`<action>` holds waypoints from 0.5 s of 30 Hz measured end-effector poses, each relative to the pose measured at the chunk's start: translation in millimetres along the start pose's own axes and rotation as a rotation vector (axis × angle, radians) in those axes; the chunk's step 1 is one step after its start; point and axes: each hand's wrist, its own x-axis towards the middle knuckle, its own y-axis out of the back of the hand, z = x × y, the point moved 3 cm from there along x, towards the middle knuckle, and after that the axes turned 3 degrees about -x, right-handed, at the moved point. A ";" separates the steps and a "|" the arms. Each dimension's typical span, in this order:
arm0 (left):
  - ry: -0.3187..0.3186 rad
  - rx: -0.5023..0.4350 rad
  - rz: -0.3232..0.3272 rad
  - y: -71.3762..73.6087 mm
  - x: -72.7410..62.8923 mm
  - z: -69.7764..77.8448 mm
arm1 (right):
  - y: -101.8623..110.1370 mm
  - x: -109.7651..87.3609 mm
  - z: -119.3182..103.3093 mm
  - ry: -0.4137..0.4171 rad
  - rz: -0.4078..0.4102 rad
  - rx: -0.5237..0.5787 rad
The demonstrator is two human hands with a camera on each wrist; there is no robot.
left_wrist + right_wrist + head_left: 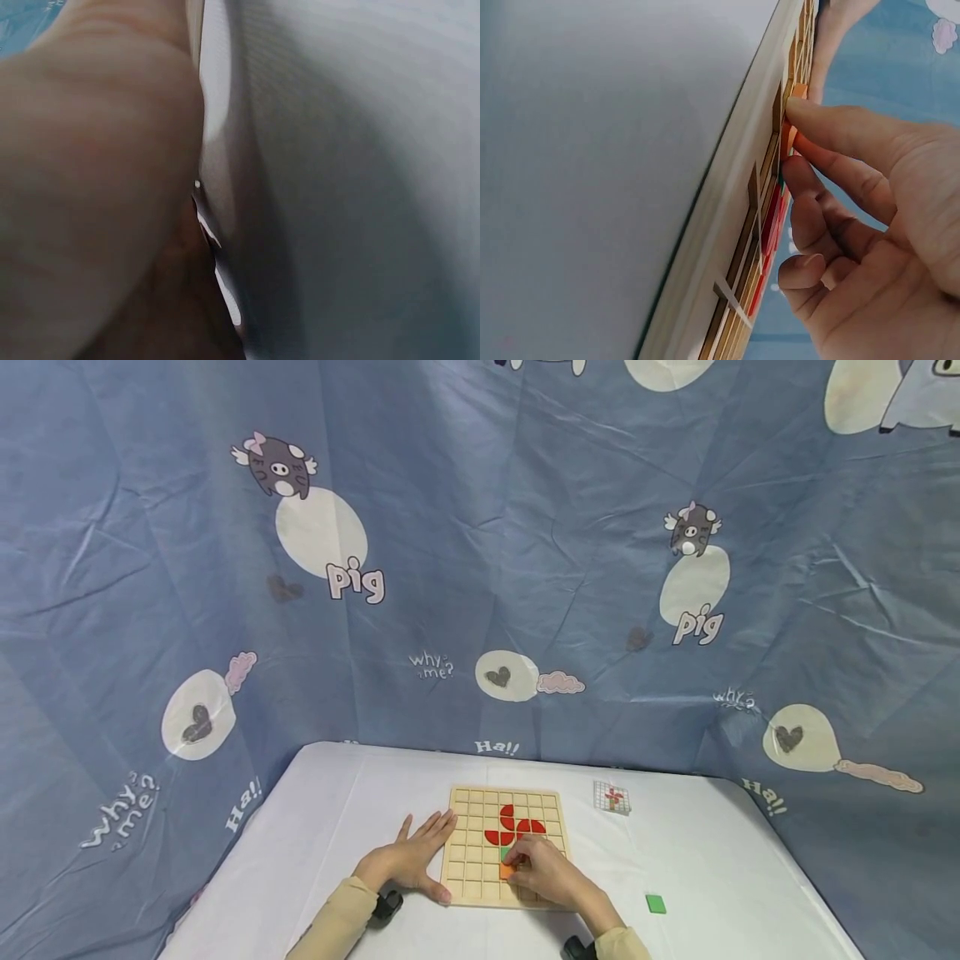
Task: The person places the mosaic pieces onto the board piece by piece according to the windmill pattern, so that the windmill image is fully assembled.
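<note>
A pale wooden grid board (465,870) lies on the table with several red quarter-round pieces (507,821) set in its cells. Below them on the board is a green square tile (505,854), partly covered by fingers. My right hand (546,870) pinches an orange square tile (506,871) between thumb and index finger, low over a cell just nearer than the green one. The right wrist view shows this orange tile (786,139) at the fingertips, its other fingers curled. Spread out, my left hand (411,862) rests at the board's left edge, thumb at its near corner.
A loose green square tile (656,904) lies on the white table (720,852) right of the board. Farther back is a small card (612,797) with a grid and a red-and-orange pattern. A blue printed cloth (450,568) hangs around the table.
</note>
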 end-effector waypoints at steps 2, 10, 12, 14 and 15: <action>-0.001 -0.001 0.000 0.1 -0.3 0.1 | -0.4 -0.4 -0.4 -0.003 0.003 -0.002; 0.004 0.005 -0.004 0.3 0.0 0.1 | -0.5 -0.7 -2.7 -0.027 0.023 -0.016; 0.005 0.006 -0.006 0.2 0.2 0.1 | -0.2 -0.3 -3.4 -0.031 0.023 -0.018; 0.005 0.002 -0.009 0.4 -0.2 0.4 | 0.2 0.2 -4.9 -0.036 0.020 -0.020; 0.005 0.001 -0.009 0.4 -0.3 0.4 | 0.5 0.4 -5.8 -0.036 0.020 -0.024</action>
